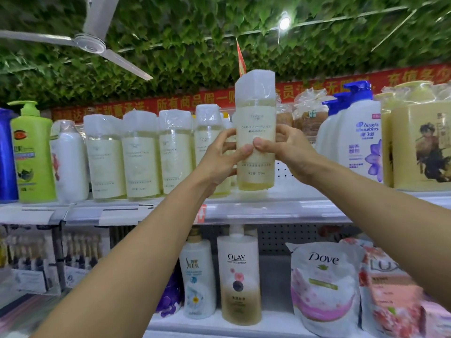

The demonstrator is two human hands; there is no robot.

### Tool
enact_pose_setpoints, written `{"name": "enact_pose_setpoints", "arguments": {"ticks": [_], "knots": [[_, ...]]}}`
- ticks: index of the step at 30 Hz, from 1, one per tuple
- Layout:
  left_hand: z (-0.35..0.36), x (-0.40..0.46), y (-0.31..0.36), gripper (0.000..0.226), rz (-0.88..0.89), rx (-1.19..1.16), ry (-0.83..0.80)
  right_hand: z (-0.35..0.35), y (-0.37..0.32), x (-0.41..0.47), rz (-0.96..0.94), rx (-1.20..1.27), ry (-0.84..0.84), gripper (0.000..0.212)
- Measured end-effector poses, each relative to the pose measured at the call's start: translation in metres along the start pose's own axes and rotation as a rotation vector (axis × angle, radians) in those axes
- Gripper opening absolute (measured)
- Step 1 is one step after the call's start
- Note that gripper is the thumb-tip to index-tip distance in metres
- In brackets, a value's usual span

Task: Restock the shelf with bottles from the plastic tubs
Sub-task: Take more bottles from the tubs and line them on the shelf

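Observation:
Both hands hold one pale yellow bottle (255, 111) with a cream label and a white plastic-wrapped cap, upright, just above the top shelf (268, 208). My left hand (219, 157) grips its left side and my right hand (290, 150) its right side, thumbs meeting on the label. Left of it, a row of several matching bottles (141, 154) stands on the same shelf. A gap on the shelf lies right of the held bottle. No plastic tub is in view.
Head & Shoulders pump bottles (358, 137) and yellow jugs (419, 145) stand at the right, a green pump bottle (33, 152) and a blue one at the left. The lower shelf holds an Olay bottle (239, 276) and a Dove refill pouch (322, 286). Overhead hangs a ceiling fan (90, 42).

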State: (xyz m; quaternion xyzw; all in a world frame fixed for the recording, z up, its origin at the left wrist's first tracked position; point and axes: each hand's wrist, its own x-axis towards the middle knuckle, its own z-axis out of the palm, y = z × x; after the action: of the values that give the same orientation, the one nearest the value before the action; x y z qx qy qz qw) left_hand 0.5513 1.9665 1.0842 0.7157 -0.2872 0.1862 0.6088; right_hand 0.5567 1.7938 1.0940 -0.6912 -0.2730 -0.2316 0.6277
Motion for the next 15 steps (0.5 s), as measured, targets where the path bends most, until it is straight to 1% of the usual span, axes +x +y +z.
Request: {"name": "enact_pose_setpoints", "arguments": {"ticks": [2,5,7,9,12,15], "knots": [[0.001,0.005,-0.009,0.047,0.006,-0.011,0.0,0.003,0.006,0.004,-0.003,-0.002,-0.007,0.058],[0.006,0.009,-0.022,0.035,0.011,-0.01,0.003,0.005,0.018,0.006,0.017,0.014,-0.01,0.058],[0.01,0.009,-0.03,0.036,-0.004,0.01,0.01,0.006,0.028,0.008,0.037,0.009,-0.013,0.054],[0.012,0.01,-0.037,0.042,-0.009,0.056,0.023,0.006,0.035,0.009,0.067,0.004,-0.023,0.049],[0.014,0.009,-0.042,0.055,0.003,0.138,0.048,0.006,0.038,0.014,0.098,-0.005,-0.048,0.047],[0.018,0.002,-0.049,0.069,0.022,0.235,0.094,0.002,0.04,0.012,0.115,-0.083,-0.078,0.055]]}}
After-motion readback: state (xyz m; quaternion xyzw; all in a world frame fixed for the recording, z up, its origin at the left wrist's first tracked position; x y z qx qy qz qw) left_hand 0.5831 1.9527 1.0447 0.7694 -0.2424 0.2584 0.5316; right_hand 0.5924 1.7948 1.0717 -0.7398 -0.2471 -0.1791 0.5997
